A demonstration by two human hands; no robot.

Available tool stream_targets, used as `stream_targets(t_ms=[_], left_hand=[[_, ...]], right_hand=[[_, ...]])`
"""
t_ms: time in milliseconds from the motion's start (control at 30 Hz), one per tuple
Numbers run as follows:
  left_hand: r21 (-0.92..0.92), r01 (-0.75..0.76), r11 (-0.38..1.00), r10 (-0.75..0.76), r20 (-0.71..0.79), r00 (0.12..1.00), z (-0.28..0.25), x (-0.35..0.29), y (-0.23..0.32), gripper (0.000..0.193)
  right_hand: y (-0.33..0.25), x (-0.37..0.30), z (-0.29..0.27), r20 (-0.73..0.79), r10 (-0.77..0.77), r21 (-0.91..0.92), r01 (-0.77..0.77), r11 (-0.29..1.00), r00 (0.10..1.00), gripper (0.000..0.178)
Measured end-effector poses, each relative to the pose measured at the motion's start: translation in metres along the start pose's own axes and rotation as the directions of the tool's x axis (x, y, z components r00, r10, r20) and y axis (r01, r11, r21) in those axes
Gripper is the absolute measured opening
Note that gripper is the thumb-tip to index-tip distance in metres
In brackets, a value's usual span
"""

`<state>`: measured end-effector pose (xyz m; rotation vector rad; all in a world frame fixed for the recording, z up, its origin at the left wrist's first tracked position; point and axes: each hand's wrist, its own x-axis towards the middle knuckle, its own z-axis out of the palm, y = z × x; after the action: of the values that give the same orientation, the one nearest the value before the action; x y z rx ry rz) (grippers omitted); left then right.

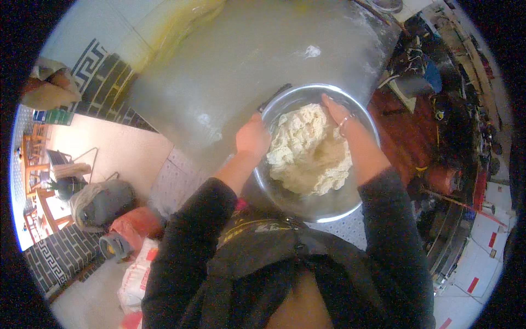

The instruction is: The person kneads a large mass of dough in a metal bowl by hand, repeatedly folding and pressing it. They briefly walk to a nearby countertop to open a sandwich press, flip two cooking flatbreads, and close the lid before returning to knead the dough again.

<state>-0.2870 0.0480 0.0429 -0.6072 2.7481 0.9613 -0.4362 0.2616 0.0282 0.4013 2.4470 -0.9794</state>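
Note:
A wide shiny metal bowl (320, 215) is in front of me, at the near edge of a floury worktop. In it lies a large lump of rough, pale dough (298, 140), with loose flour in a hollow on its right side. My left hand (253, 136) is closed on the bowl's left rim. My right hand (335, 112), with a thin bracelet at the wrist, reaches inside the bowl at the far right. It grips the edge of the dough; its fingertips are partly hidden.
The grey worktop (235, 71) stretches away beyond the bowl, with white flour patches. A dark strip-like object (274, 97) lies by the rim. To my left on the floor stand a covered grey bin (107, 203), a red bag (137, 227) and a white sack (137, 277). Cluttered shelves line the right.

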Motion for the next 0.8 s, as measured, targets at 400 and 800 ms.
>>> stream_targets(t_ms=[400,800], left_hand=[[-0.087,0.06,0.994,-0.063,-0.029,0.998,0.003,0.008,0.001,0.027],[-0.049,-0.01,0.999,0.011,0.019,1.0,0.007,0.007,-0.003,0.024]], right_hand=[[-0.028,-0.176,-0.023,0.362,-0.342,-0.818,0.471,0.331,0.867,0.054],[0.021,-0.184,0.048,0.444,-0.102,-0.779,0.44,0.447,0.89,0.028]])
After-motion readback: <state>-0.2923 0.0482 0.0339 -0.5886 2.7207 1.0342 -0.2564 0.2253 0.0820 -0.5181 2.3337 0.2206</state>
